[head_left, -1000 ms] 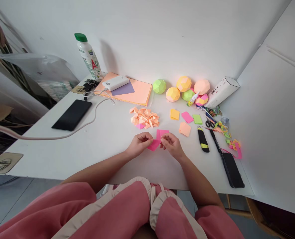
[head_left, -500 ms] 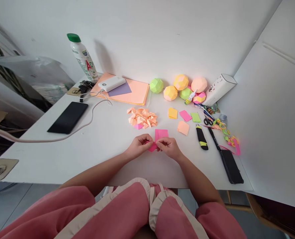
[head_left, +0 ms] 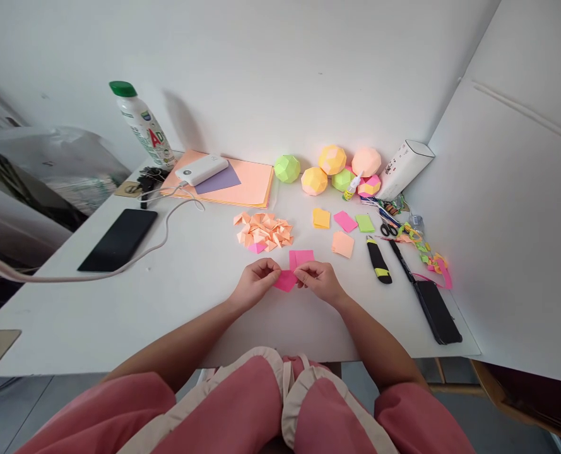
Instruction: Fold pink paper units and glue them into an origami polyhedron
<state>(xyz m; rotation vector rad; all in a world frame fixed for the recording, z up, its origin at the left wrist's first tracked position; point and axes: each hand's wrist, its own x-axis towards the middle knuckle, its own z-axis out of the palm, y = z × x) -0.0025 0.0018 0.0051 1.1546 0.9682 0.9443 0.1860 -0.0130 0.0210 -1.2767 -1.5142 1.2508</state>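
A small pink paper (head_left: 286,280) is held between my two hands near the table's front. My left hand (head_left: 257,282) pinches its left edge and my right hand (head_left: 318,280) pinches the right edge. Just behind them, a pink sheet with a crease (head_left: 301,257) lies on the table. A pile of folded peach paper pieces (head_left: 265,231) sits behind my left hand, with a pink piece (head_left: 257,247) at its front. Small stacks of orange (head_left: 321,219), pink (head_left: 345,221), green (head_left: 365,223) and peach paper (head_left: 342,244) lie beyond my right hand.
Several faceted paper balls (head_left: 332,160) rest along the wall. A cutter (head_left: 379,260), scissors (head_left: 389,229) and a black case (head_left: 438,312) lie right. A phone (head_left: 118,240), cable, power bank (head_left: 202,169) and bottle (head_left: 144,126) are left.
My fingers have moved slightly apart along the pink paper, and more of its surface shows. The camera view has shifted a little, moving most of the table's items leftward in the picture.
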